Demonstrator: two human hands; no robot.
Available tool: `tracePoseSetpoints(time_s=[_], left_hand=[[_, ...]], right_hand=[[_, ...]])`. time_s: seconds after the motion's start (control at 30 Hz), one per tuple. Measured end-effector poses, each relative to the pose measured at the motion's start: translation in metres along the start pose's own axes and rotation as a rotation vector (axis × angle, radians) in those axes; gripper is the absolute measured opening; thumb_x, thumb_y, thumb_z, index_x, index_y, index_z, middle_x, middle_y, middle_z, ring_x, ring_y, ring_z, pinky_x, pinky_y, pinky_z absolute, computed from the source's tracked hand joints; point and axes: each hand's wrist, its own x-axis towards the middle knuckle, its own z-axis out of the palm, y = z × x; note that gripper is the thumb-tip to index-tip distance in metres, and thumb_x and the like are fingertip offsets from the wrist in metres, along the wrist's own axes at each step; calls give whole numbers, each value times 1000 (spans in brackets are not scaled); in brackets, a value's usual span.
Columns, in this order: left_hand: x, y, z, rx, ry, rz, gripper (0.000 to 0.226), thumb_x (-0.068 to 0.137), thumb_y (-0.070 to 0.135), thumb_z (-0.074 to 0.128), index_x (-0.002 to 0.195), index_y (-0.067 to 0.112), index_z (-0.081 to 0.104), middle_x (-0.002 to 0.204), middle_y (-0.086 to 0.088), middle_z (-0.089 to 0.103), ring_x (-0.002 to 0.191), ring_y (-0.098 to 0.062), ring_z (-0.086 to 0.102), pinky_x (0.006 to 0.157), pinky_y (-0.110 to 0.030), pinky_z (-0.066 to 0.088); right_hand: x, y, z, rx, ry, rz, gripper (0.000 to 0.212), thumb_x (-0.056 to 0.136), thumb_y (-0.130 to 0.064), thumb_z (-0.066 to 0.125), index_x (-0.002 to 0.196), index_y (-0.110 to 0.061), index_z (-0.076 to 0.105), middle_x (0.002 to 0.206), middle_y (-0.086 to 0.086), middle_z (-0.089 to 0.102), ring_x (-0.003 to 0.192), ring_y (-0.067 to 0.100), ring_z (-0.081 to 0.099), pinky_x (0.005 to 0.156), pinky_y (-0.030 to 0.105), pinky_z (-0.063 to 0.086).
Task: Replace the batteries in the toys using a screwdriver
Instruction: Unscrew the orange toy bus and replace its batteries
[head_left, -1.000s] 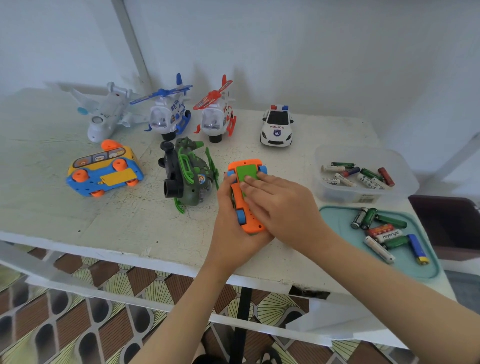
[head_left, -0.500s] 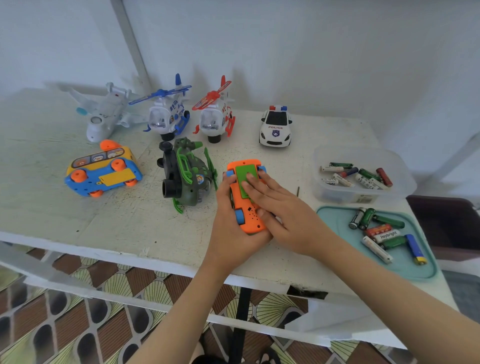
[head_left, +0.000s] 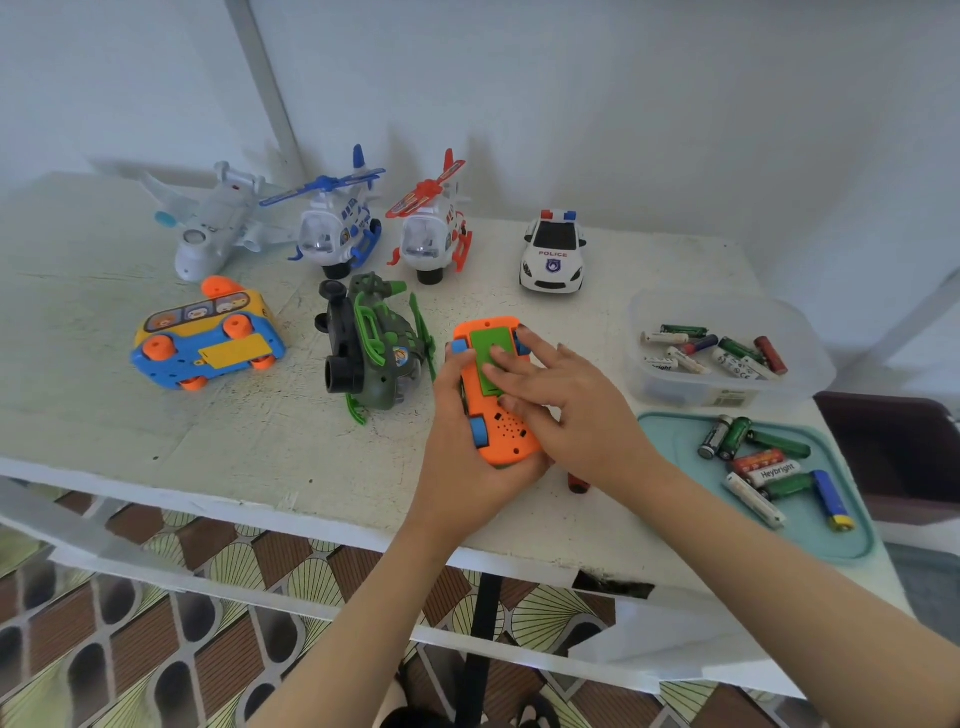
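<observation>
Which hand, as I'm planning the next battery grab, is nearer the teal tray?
Right. The right hand lies on the orange toy car, just left of the teal tray; the left hand grips the car's far side, farther from the tray.

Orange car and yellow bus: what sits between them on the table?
The green helicopter, tipped on its side on the table, sits between the orange car and the yellow bus. The head view shows it.
</observation>
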Motion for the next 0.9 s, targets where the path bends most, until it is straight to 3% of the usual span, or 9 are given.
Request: tracePoseSetpoints(time_s=[0.13,0.27,0.37,0.43,0.47,0.57,0.67,0.77,0.9], left_hand=[[1,0,0,10,19,18,84,70,-9,80,130,28,35,127,-3,56,97,-13,68,74,-20,54],[1,-2,0,1,18,19,84,70,-10,79,132,25,35,125,-1,58,94,-14,69,73,-21,55],[0,-3,0,-4,24,10,85,67,6,85,133,29,36,133,-8,52,101,-20,67,74,-21,55],[1,-5,-1,16,31,11,86,65,16,87,132,33,36,138,-9,47,108,-21,63,75,-20,54],[1,-5,-2,29,30,11,86,65,20,88,132,35,36,137,-8,47,109,-19,63,75,-20,54],[1,-6,-2,38,25,5,84,63,30,85,130,39,35,139,-7,46,112,-19,61,76,-21,55],[0,-7,-2,31,19,3,86,66,16,88,132,34,35,141,-8,43,114,-15,60,77,-19,54],[0,-6,-2,31,12,0,86,68,2,85,133,26,34,131,1,50,109,-6,61,77,-18,54],[-1,-5,-1,39,20,-7,86,68,0,84,134,24,34,126,10,51,106,-3,62,76,-16,53]], right_hand=[[0,-7,-1,-237,-7,-57,47,93,-41,36,132,-27,57,138,-7,52,140,25,31,112,51,14],[-5,-11,-2,-57,-129,39,48,95,-39,38,141,-28,44,143,-21,27,142,8,10,116,38,0],[-13,-15,-3,139,88,98,40,95,-34,44,132,-24,56,137,-17,45,137,5,31,116,25,19],[-17,-18,-8,97,295,141,35,93,-31,44,114,-20,69,116,-14,64,108,-1,53,96,10,35],[-18,-20,-14,44,335,180,28,93,-28,45,105,-19,69,103,-11,67,89,-1,55,82,8,38],[-21,-21,-32,-205,93,394,10,96,-25,47,99,-17,52,81,-2,61,68,8,51,62,27,40],[-25,-24,-37,-365,-236,664,31,97,-44,44,99,-13,42,80,1,53,76,21,53,61,32,39],[-28,-28,-31,-414,-339,782,45,93,-55,45,74,-15,44,71,-2,46,76,22,50,54,28,31],[-26,-28,-32,-402,-344,829,41,94,-42,46,62,-17,38,63,-1,41,64,19,46,50,26,28]])
